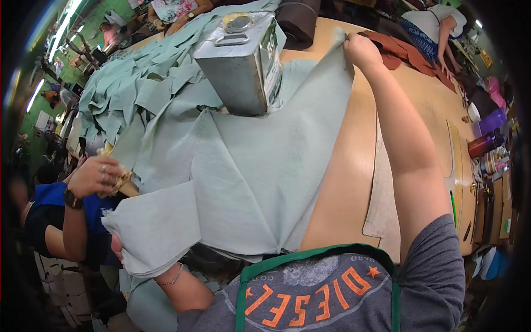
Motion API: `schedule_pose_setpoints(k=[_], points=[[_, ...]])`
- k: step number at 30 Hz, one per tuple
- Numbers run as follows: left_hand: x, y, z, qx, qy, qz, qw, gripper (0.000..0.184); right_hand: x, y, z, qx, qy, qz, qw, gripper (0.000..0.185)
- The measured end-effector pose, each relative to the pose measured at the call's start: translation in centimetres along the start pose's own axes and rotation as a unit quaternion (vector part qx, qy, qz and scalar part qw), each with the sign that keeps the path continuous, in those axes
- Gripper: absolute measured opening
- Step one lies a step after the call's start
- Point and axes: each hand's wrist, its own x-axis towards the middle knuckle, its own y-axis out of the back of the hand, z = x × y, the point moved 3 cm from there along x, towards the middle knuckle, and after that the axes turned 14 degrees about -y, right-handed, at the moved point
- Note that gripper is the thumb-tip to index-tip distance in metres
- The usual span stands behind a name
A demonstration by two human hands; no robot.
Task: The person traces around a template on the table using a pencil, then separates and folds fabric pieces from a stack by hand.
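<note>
A large pale grey-green leather sheet [249, 160] spreads over the table, with creases and a raised fold in its middle. My right hand [362, 51] is closed on its far right corner and lifts that edge off the table. My left hand [117, 247] is at the near left, wrapped round a folded-over part of the same pale material; most of its fingers are hidden beneath. A square metal tin [238, 72] with a round cap and a handle stands on the sheet beyond its middle.
Pale green leather pieces [138, 88] are heaped at the back left. A co-worker's hand [97, 176] with a watch holds a crumpled tan thing at left. A dark brown roll [297, 22] and reddish-brown leather pieces [404, 52] lie at the back. A grey template-like piece [381, 205] lies under my right arm.
</note>
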Motion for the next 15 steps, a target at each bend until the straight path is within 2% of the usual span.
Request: schedule_pose_setpoints(k=[2,5,7,8,9,11,12,13,15], points=[[-0.2,0.0,-0.4,-0.012,0.006,-0.021,1.0,0.061,0.8,-0.3,-1.3,-0.024,-0.023,-0.025,0.999,0.031],[-1.3,-1.7,-1.7,-0.014,0.012,-0.001,1.0,0.061,-0.2,-1.6,-2.4,-0.002,-0.053,-0.035,0.998,0.034],[-2.4,-0.6,-2.8,0.04,0.003,0.054,0.998,0.06,-2.0,-2.6,-1.9,0.0,-0.063,-0.043,0.997,0.037],[-3.0,-0.3,-3.4,0.068,0.001,0.081,0.994,0.06,-3.3,-2.9,-1.5,0.034,-0.048,-0.014,0.998,0.039],[-3.3,-2.4,-4.7,0.116,0.002,0.014,0.993,0.06,-5.0,-2.5,-1.5,0.066,-0.033,0.017,0.997,0.042],[-4.3,-4.6,-7.2,0.225,0.106,-0.109,0.962,0.049,-10.6,-0.3,-1.9,0.199,-0.027,-0.049,0.978,0.038],[-4.9,-5.8,-9.1,0.245,0.149,-0.153,0.946,0.038,-14.1,1.8,-2.6,0.277,-0.012,-0.137,0.951,0.036],[-5.3,-7.0,-10.8,0.22,0.177,-0.201,0.938,0.027,-17.6,2.7,-2.9,0.322,0.036,-0.183,0.928,0.034],[-6.0,-7.1,-13.8,0.25,0.208,-0.261,0.909,0.02,-23.5,5.5,-3.2,0.393,0.188,-0.309,0.845,0.034]])
